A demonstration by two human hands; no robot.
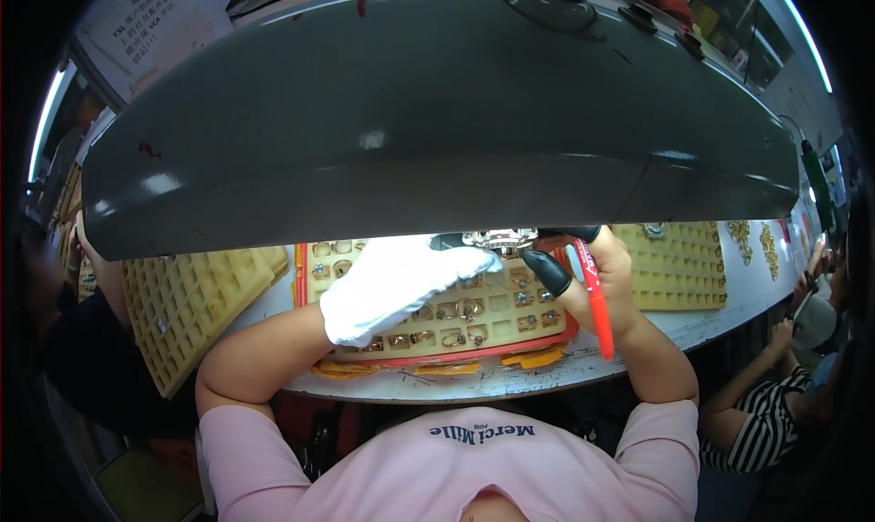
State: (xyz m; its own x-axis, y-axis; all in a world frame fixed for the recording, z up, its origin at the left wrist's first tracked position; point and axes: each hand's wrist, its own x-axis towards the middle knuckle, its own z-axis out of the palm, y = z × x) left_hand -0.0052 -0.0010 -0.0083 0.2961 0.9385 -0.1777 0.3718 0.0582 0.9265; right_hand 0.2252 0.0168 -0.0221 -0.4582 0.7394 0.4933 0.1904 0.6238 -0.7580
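Between my two hands, just under the edge of a dark lamp hood, is a shiny silver-coloured jewellery piece (503, 240); its upper part is hidden by the hood. My left hand (387, 285), in a white glove, closes on it from the left, with a black cover showing at one fingertip. From the right, my right hand (606, 276) pinches toward the piece with black-covered fingertips. A red marker pen (597, 299) is also tucked in that hand, pointing down toward me. Below both hands lies a cream slotted tray (492, 332) with a red rim, holding several gold-coloured rings (422, 337).
The big dark grey hood (437, 112) spans the view above my hands. Yellowish slotted trays stand at the left (173, 312) and right (679, 267). Gold-coloured chains (768, 251) lie on the white table farther right. A person in striped clothing (761, 422) sits at the right.
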